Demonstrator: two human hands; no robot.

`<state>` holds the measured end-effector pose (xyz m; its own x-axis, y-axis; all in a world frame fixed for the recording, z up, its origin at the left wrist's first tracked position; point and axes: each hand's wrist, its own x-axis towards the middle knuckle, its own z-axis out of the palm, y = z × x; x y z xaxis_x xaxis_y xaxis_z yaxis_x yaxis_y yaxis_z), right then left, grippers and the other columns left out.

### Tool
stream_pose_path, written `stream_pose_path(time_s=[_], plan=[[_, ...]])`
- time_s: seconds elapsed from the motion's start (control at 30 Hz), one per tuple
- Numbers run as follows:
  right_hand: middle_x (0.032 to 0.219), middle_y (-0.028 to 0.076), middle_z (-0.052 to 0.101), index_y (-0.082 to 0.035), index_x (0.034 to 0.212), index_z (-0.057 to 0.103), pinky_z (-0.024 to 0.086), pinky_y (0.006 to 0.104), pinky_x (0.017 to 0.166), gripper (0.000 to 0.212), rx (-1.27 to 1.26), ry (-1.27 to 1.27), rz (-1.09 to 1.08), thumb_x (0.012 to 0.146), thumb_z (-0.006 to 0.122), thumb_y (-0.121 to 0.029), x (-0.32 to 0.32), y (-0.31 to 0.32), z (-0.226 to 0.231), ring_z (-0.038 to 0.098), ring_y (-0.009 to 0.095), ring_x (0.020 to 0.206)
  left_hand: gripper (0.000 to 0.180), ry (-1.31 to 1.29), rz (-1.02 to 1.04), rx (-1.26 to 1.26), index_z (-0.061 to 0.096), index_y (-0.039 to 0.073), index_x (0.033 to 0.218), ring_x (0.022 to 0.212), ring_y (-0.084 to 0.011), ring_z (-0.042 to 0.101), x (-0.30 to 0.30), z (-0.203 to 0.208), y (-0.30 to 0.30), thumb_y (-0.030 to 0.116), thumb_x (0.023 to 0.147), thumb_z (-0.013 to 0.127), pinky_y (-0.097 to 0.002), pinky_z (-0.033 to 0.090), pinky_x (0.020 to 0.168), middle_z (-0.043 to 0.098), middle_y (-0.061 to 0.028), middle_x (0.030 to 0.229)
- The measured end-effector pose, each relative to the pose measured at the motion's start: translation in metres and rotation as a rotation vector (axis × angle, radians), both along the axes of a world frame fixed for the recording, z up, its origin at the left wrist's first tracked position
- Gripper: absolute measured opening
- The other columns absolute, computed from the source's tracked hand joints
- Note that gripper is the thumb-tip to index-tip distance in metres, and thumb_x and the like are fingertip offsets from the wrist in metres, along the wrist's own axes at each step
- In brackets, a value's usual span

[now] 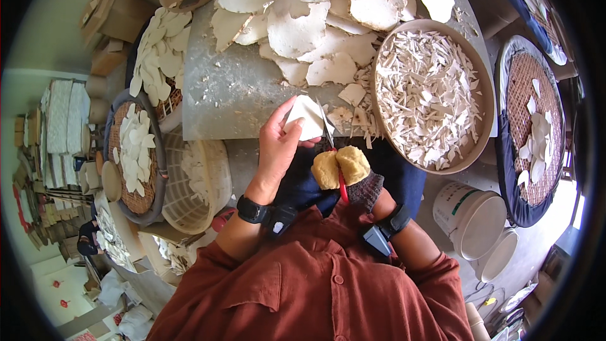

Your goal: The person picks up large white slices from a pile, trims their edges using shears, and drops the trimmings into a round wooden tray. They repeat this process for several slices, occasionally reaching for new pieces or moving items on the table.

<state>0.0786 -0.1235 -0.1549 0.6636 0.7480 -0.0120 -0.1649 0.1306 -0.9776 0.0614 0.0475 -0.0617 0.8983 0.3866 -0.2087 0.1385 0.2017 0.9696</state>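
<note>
My left hand (278,145) pinches a flat white slice (303,118) between thumb and fingers, just off the near edge of the metal table. Beside the slice's right edge are the blades of a pair of scissors (326,129), pointing away from me. My right hand (367,192), in a dark grey knit glove, is closed on the scissors. Lumpy yellow padding (341,167) at the red handles hides most of its fingers. Whether the blades touch the slice, I cannot tell.
Large white slices (315,35) are heaped on the metal table (218,104). A round tray (485,120) of white strips overhangs its near right edge. Woven trays (552,151) stand on both sides, with a plastic basket (218,177) at left and white buckets (470,215) at right.
</note>
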Motion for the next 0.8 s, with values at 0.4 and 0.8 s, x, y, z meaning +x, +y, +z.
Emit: stream_pose_path(time_s=[0.4, 0.8], plan=[[0.104, 0.01, 0.061, -0.001, 0.105, 0.056, 0.048, 0.0299, 0.083, 0.021, 0.462, 0.826, 0.109, 0.089, 0.053, -0.015, -0.007, -0.001, 0.029, 0.058, 0.016, 0.096, 0.045, 0.126, -0.174, -0.007, 0.039, 0.0, 0.13, 0.071, -0.0191, 0.065, -0.007, 0.0, 0.014, 0.005, 0.087, 0.049, -0.0256, 0.054, 0.056, 0.062, -0.0123, 0.098], [0.098, 0.009, 0.061, 0.0, 0.104, 0.056, 0.049, 0.0349, 0.076, 0.027, -0.117, -0.259, 0.096, 0.09, 0.052, -0.023, -0.009, -0.016, 0.027, 0.06, 0.02, 0.087, 0.038, 0.169, -0.334, -0.03, 0.046, 0.002, 0.124, 0.07, -0.0152, 0.064, -0.005, 0.01, 0.021, 0.007, 0.087, 0.05, -0.0226, 0.05, 0.055, 0.062, -0.0079, 0.093]])
